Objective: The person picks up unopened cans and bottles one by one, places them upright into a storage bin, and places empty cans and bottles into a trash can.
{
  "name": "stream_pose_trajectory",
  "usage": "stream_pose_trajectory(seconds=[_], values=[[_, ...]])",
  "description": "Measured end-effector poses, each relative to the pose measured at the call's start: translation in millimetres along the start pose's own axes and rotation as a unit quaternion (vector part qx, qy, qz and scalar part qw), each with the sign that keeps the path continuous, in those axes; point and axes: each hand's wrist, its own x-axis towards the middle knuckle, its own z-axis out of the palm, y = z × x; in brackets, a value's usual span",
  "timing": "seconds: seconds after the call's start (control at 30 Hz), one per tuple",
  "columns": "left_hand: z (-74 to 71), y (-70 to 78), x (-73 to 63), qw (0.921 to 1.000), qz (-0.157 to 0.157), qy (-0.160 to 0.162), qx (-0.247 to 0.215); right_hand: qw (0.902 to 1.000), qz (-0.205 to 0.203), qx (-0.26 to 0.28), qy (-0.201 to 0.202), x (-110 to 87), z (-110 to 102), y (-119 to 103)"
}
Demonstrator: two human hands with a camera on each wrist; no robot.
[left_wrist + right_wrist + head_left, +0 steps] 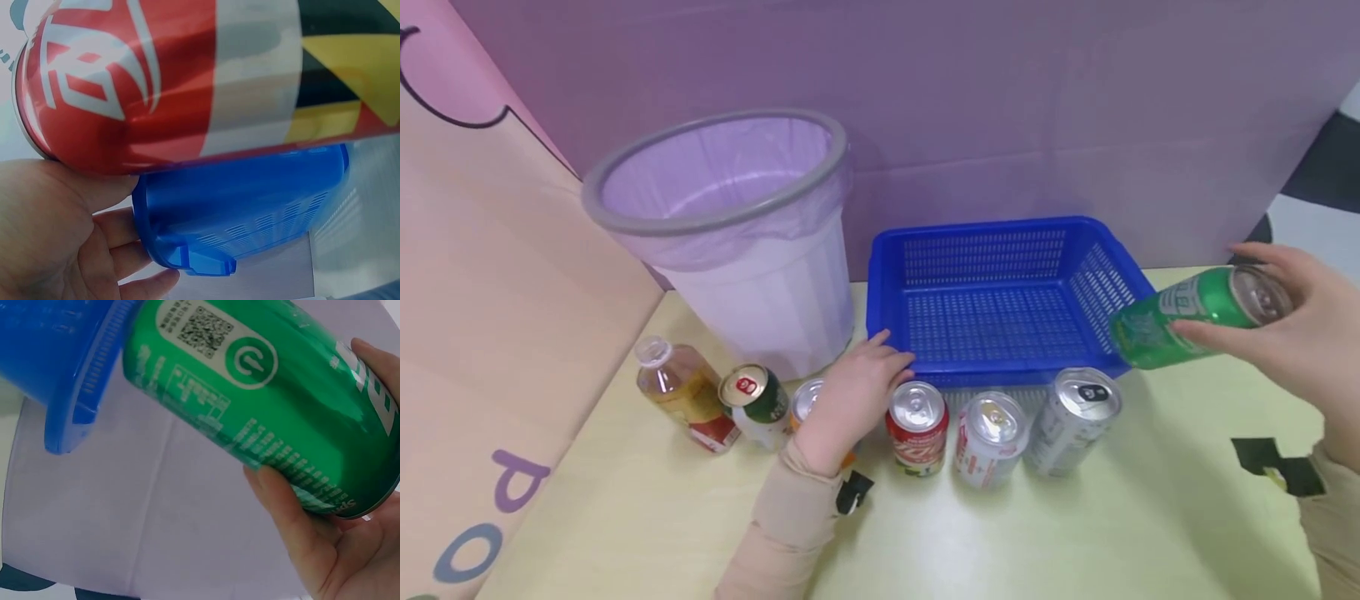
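Right hand clamped on green can, basket to its left; left hand grip unclear. Likely carry step; next needs lift.

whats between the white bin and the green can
The blue basket, as the head view shows: the white bin stands to its left, and the green can, held in the right hand, is at its right end.
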Motion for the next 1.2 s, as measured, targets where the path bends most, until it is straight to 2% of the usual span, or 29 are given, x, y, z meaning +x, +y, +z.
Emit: stream_pose_trajectory(seconds=[0.1, 0.33, 0.67, 0.8, 1.07, 1.2], values=[[0.2, 0.1, 0.2, 1.0000, -0.002, -0.002, 0.001, 0.9987, -0.005, -0.043, -0.026, 12.4, -0.9, -7.1], [-0.7, 0.6, 0.4, 1.0000, -0.003, -0.005, -0.002, 0.9919, -0.034, -0.103, -0.065, 35.1, 7.8, -16.3], [-1.4, 0.7, 0.0, 1.0000, 0.000, 0.001, -0.006, 0.9830, -0.063, -0.123, -0.121, 65.4, 16.4, -25.6], [-1.2, 1.1, 0.6, 1.0000, 0.000, -0.001, -0.007, 0.9805, -0.072, -0.126, -0.133, 73.2, 19.2, -30.3], [-4.5, -2.3, -5.6, 0.9998, -0.012, -0.010, -0.010, 0.9711, -0.077, -0.144, -0.174, 87.7, 34.4, -55.5], [-5.6, -4.2, -8.5, 1.0000, -0.005, -0.004, -0.005, 0.9652, -0.076, -0.154, -0.197, 96.4, 42.7, -65.5]])
